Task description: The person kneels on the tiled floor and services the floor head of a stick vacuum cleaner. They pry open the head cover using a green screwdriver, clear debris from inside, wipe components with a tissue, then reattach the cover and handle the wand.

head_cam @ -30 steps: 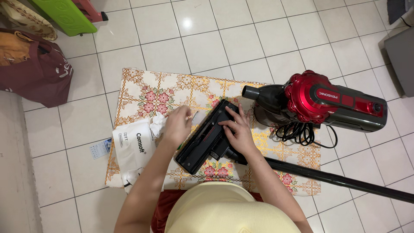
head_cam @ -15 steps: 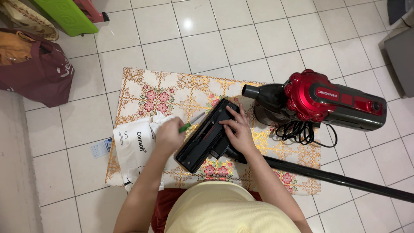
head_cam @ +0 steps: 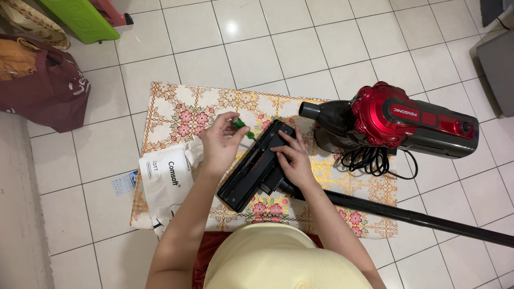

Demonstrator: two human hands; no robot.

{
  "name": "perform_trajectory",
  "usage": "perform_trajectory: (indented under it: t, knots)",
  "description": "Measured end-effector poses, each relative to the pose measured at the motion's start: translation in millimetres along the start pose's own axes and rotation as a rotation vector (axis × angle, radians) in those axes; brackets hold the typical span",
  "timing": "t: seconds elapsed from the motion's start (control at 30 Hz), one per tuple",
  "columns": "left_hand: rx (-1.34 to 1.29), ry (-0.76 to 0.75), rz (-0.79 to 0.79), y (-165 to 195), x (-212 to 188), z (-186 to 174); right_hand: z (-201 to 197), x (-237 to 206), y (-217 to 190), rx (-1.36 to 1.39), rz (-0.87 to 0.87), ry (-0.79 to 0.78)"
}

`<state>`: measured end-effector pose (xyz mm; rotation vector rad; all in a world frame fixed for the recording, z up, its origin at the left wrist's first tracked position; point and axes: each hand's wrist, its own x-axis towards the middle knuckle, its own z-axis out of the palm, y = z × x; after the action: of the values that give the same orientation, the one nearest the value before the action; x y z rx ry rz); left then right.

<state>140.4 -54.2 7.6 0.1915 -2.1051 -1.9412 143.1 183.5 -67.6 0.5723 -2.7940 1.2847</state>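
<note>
Big floral cloth (head_cam: 176,115) on the tiled floor, red vacuum cleaner (head_cam: 396,120) on its right side. Black vacuum head (head_cam: 251,168) lies mid-cloth. Right hand (head_cam: 292,158) presses flat on it, fingers spread; left hand (head_cam: 219,139) pinches a green screwdriver (head_cam: 243,128), tip at the head.

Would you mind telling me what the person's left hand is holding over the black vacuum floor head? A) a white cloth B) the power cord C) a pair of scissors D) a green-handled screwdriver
D: the left hand grips a green-handled screwdriver with its tip toward the black vacuum floor head, while the right hand rests on that head.
</note>
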Motion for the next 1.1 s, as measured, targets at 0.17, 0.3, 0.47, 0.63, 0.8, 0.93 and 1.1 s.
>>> perform_trajectory:
  t: [0.17, 0.3, 0.47, 0.63, 0.8, 0.93, 1.1]
  knots:
    - [0.113, 0.005, -0.032, -2, 0, 6, 1, 0, 0, -0.009, -0.006, 0.002]
    - [0.107, 0.014, -0.021, -4, -1, 5, 1, -1, 1, 0.003, -0.01, 0.004]
    - [0.136, 0.012, -0.012, -6, 0, 6, 1, -2, 2, 0.003, -0.007, 0.006]
    - [0.147, 0.01, 0.002, -5, 2, 7, 1, 0, 1, 0.003, -0.004, 0.004]
    - [0.168, -0.003, -0.016, -3, 1, 7, 0, 0, 0, 0.007, 0.0, -0.006]
    - [0.143, -0.053, 0.061, 2, 1, 5, 0, 1, -2, 0.014, 0.004, -0.004]
    - [0.194, -0.204, 0.069, 15, 2, -4, -1, 1, -2, 0.012, 0.008, -0.007]
